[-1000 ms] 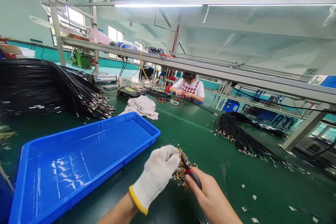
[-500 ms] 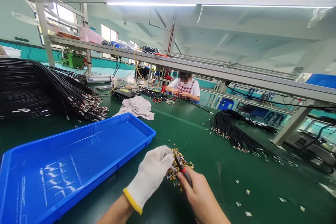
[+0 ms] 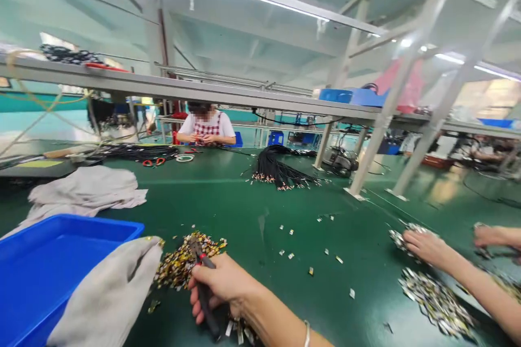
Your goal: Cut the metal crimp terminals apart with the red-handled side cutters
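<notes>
Midway along a green surface (image 3: 252,200), a worker's right hand (image 3: 222,287) wraps its fingers around red-handled pliers (image 3: 199,256), the nose sunk in a heap of metal terminals (image 3: 177,265). The gloved left hand (image 3: 109,293) touches the heap's edge, fingers together, any pinch unclear. Small single-piece bites seem wisest.

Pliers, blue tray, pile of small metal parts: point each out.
pliers (image 3: 196,248), head view, dark nose above the red handle.
blue tray (image 3: 44,260), head view, bare floor.
pile of small metal parts (image 3: 177,267), head view, middle of the heap.
</notes>
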A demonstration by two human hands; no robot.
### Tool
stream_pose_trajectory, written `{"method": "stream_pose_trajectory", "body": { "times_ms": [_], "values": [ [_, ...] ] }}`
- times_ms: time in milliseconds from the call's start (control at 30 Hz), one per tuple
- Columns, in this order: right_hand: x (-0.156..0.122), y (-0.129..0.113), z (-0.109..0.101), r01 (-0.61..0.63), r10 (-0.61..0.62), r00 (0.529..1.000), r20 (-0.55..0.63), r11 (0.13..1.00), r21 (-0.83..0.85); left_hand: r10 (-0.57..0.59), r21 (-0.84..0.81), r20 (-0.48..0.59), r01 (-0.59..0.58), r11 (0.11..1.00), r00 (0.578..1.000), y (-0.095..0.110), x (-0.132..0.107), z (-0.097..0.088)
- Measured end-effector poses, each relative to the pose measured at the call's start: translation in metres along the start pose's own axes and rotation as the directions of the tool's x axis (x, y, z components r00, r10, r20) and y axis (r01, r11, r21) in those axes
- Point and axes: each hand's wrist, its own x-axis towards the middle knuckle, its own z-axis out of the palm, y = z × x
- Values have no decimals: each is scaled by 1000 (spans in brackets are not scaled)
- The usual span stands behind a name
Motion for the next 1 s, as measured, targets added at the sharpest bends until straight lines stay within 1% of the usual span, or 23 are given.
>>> {"method": "stream_pose_trajectory", "body": {
  "times_ms": [33, 67, 100, 133, 167, 200, 233, 267, 300, 333, 367, 433, 467, 500, 567, 667, 700, 733, 800, 900, 1000],
  "values": [
    [1, -3, -3, -3, 3, 1000, -2, 999, 32, 34, -7, 7, -34, 999, 999, 2, 1, 4],
    [0, -6, -6, 2, -1, 1000, -9, 999, 51, 93, -4, 42, -93, 996, 995, 8, 1, 7],
    [-1, -9, -11, 10, -9, 1000, -20, 999, 52, 176, 6, 89, -177, 984, 980, 18, 0, 8],
    [-3, -12, -18, 21, -20, 999, -38, 999, 37, 288, 15, 159, -294, 956, 944, 30, -1, 8],
    [-6, -14, -27, 33, -33, 997, -64, 999, 7, 397, 13, 235, -411, 912, 887, 45, -3, 7],
    [-8, -15, -38, 43, -47, 994, -102, 998, -40, 460, 15, 237, -477, 879, 856, 61, -6, 7],
    [-11, -16, -50, 51, -66, 987, -150, 994, -99, 502, 24, 263, -526, 850, 824, 76, -8, 9],
    [-14, -17, -63, 54, -88, 974, -207, 985, -165, 507, 53, 300, -545, 837, 808, 91, -11, 12],
    [-17, -17, -75, 50, -112, 959, -258, 970, -237, 484, 81, 355, -542, 836, 800, 104, -14, 17],
    [-20, -18, -87, 38, -132, 946, -296, 951, -306, 464, 89, 442, -552, 829, 768, 114, -16, 23],
    [-23, -18, -97, 27, -153, 936, -318, 929, -369, 467, 74, 491, -569, 819, 735, 122, -19, 31],
    [-32, -21, -109, 12, -187, 929, -319, 878, -479, 457, 52, 551, -576, 816, 698, 129, -23, 46],
    [-36, -23, -112, 6, -195, 933, -302, 849, -528, 447, 46, 567, -569, 821, 692, 129, -23, 52],
    [-40, -25, -112, 0, -196, 940, -279, 818, -575, 432, 46, 576, -555, 830, 694, 127, -23, 55],
    [-48, -30, -107, -25, -164, 961, -221, 748, -663, 395, 62, 577, -521, 852, 715, 118, -21, 55],
    [-53, -34, -96, -85, -30, 991, -133, 628, -773, 315, 106, 556, -441, 891, 769, 94, -17, 39],
    [-53, -34, -92, -104, 26, 994, -110, 589, -801, 276, 122, 543, -400, 908, 793, 83, -16, 33],
    [-53, -33, -88, -121, 76, 993, -95, 552, -825, 245, 130, 537, -366, 921, 807, 73, -17, 27],
    [-53, -29, -81, -145, 143, 986, -85, 492, -859, 219, 140, 490, -324, 936, 844, 51, -19, 17],
    [-55, -21, -72, -164, 154, 982, -106, 439, -884, 196, 141, 387, -268, 953, 901, 29, -24, 11],
    [-57, -14, -62, -175, 75, 985, -158, 437, -882, 211, 112, 293, -253, 961, 932, 22, -26, 12]
  ]
}}
